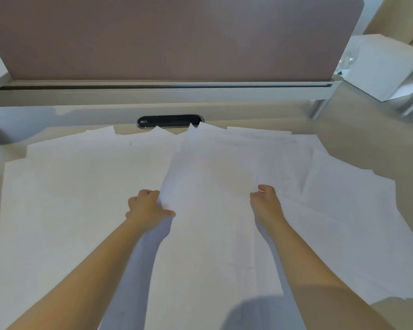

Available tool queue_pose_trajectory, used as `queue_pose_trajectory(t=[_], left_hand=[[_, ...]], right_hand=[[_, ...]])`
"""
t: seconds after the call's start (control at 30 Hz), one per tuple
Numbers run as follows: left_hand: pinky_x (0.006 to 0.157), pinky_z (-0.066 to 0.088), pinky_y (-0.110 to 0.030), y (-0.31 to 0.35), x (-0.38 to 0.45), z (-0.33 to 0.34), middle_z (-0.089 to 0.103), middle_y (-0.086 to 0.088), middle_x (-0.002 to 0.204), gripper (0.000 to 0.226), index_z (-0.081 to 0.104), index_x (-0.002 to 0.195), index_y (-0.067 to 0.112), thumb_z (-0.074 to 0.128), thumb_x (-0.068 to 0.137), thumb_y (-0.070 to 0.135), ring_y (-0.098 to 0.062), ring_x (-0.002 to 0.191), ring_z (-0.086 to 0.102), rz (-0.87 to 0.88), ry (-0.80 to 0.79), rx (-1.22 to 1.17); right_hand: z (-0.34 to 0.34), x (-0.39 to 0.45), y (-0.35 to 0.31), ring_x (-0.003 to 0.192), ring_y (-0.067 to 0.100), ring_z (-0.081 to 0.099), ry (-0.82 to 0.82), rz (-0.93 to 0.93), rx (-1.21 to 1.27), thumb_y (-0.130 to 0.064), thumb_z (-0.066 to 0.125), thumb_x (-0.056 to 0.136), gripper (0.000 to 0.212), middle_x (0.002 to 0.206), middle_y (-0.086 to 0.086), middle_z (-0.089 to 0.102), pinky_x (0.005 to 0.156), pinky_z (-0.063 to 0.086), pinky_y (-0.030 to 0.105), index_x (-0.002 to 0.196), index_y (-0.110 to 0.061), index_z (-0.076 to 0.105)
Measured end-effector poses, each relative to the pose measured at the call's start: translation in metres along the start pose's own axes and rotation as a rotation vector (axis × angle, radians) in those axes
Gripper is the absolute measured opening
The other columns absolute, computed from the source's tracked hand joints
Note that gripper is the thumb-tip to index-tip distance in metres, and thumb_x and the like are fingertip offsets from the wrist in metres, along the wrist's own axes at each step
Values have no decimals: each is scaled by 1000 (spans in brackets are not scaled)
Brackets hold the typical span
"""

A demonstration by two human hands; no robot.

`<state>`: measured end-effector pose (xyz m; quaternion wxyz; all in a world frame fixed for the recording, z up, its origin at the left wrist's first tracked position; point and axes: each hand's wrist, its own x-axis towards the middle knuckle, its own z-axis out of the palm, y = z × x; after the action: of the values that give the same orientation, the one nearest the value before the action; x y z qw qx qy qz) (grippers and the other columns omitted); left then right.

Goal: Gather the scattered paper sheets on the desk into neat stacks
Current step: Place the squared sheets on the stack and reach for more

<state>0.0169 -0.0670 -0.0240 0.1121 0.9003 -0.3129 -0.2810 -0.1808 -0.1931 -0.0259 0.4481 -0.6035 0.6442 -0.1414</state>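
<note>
Paper sheets (81,198) cover most of the pale table (358,139), spread in loose overlapping layers from the left edge of the frame to the lower right, their corners fanned out unevenly along the far side. Near the centre, a raised bundle of sheets (210,167) lifts off the layer beneath, its far corner tilted up toward the top middle of the frame. The left hand (146,206) grips the left edge of this bundle, fingers curled beneath the paper and thumb lying across its top. The right hand (265,201) sits on the right part of the same bundle with fingers curled inward; whether it pinches a sheet or only rests there cannot be told. Both bare forearms reach in from the bottom of the frame and throw soft shadows on the paper. Just beyond the far corners of the sheets, a dark oval cable port (169,121) is set into the table. Behind it stands a mauve divider panel (167,36), filling the upper part of the frame. At the upper right is a white box (382,67).
</note>
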Motion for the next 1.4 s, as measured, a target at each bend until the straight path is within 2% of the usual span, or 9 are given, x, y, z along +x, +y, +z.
queue_pose_trajectory(t=[0.13, 0.27, 0.43, 0.63, 0.77, 1.07, 1.23, 1.3, 1.4], left_hand=[[88, 41, -35, 11, -5, -1, 38, -15, 128, 31, 51, 99, 9, 67, 80, 27, -35, 115, 44, -125, 51, -129], [94, 38, -41, 18, -9, -1, 32, -19, 136, 64, 36, 132, 3, 70, 78, 14, -38, 124, 37, -200, 119, -336], [82, 36, -34, 19, -5, 6, 41, -20, 135, 75, 21, 140, -2, 66, 80, 6, -37, 122, 44, -175, 126, -518], [72, 39, -33, 5, 6, 6, 56, -10, 88, 27, 51, 102, 0, 65, 79, 5, -30, 88, 52, -131, 99, -490], [58, 36, -28, 5, 8, 9, 49, -3, 69, 15, 50, 81, 4, 66, 79, 5, -27, 79, 50, -115, 97, -553], [69, 36, -32, 8, 8, 11, 54, -10, 87, 13, 50, 93, 4, 59, 86, 9, -27, 82, 49, -189, 269, -640], [64, 39, -31, 34, 9, 18, 57, -17, 88, 31, 53, 111, -7, 55, 89, 14, -30, 76, 52, -178, 211, -605], [80, 46, -38, 44, 11, 19, 57, -22, 109, 40, 50, 117, -4, 58, 88, 23, -36, 96, 56, -208, 208, -495], [96, 44, -44, 51, 13, 17, 49, -21, 123, 50, 45, 125, -1, 58, 87, 29, -39, 110, 51, -228, 158, -455]], right_hand=[[-21, 4, 9, 131, 28, 35, 268, 176, -175, -23, 49, 86, 52, 144, 6, 35, 105, 31, 45, 136, -20, 36], [-45, 2, 26, 128, 33, 30, 257, 378, -347, -25, 50, 84, 55, 140, 9, 30, 102, 31, 46, 133, -11, 31], [-57, 7, 37, 121, 29, 36, 116, 154, -626, -19, 47, 82, 59, 139, 0, 35, 91, 34, 38, 138, -18, 28], [-72, 25, 25, 127, 26, 33, -11, 15, -834, -37, 57, 83, 59, 135, -3, 43, 107, 21, 42, 136, -28, 33], [-71, 29, 27, 103, 22, 52, -22, -65, -642, -29, 49, 93, 9, 100, 1, 58, 85, 34, 32, 92, -20, 51], [-76, 45, 30, 107, 37, 58, 226, 121, -266, -15, 40, 98, 31, 116, 22, 62, 75, 40, 31, 115, 4, 58], [-55, 42, 25, 77, 27, 53, 65, 75, -238, -8, 42, 88, 26, 73, 12, 49, 65, 36, 27, 61, -12, 44], [-54, 41, 20, 98, 31, 54, 78, 25, -235, -15, 45, 86, 11, 97, 15, 51, 82, 45, 35, 83, -14, 55], [-50, 48, 16, 121, 34, 46, 57, 46, -122, -22, 51, 82, 55, 133, 13, 44, 101, 42, 43, 134, -8, 39]])
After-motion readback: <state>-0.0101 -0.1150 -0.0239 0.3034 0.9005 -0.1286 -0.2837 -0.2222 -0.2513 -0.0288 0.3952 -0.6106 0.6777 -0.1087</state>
